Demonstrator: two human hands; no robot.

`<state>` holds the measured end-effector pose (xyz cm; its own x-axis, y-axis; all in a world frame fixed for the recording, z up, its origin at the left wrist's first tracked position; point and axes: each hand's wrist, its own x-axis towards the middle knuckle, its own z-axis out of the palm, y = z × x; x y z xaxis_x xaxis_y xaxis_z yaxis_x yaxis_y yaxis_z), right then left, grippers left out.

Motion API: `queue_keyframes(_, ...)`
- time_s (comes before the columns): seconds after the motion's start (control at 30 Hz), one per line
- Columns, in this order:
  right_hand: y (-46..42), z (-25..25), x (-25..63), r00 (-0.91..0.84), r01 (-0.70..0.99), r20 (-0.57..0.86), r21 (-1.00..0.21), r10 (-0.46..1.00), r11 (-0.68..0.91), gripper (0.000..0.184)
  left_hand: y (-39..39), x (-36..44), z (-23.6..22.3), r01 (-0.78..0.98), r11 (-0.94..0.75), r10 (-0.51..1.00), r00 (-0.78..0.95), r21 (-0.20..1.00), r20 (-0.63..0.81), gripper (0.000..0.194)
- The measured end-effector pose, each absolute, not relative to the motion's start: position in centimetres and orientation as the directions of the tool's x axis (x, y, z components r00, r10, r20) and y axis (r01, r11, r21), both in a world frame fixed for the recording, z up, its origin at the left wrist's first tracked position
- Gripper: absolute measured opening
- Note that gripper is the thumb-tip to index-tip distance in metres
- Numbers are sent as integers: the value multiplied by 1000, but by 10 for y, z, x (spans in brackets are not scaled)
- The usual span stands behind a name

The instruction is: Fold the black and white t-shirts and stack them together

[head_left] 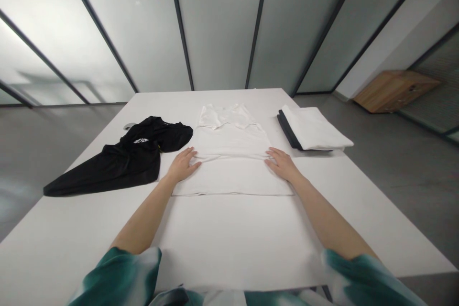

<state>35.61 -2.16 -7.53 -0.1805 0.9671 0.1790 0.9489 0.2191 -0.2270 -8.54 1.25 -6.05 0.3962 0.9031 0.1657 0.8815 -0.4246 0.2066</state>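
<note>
A white T-shirt lies flat on the white table in front of me, its sleeves folded in over the upper part. A raised crease runs across its middle, between my hands. At the shirt's left edge rests my left hand, fingers stretched out and thumb apart. My right hand mirrors it at the right edge, thumb and fingers spread on the fabric. Both hands touch the shirt near the ends of the crease; no firm grip on the cloth shows.
To the left lies a crumpled black garment with a small white print. Folded white cloth is stacked over folded dark cloth on the right. Beyond the white table stand frosted glass panels and a wooden cabinet.
</note>
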Motion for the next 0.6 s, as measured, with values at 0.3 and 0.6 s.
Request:
queue_keyframes(0.3, -23, -67, 351, -221, 934, 272, -217, 936, 284, 25, 2, -79, -41, 846, -481, 871, 434, 229, 230, 22)
queue_keyframes(0.6, -28, -68, 349, -223, 947, 208, -185, 952, 262, 48, -3, -75, -41, 888, -423, 904, 399, 183, 153, 44)
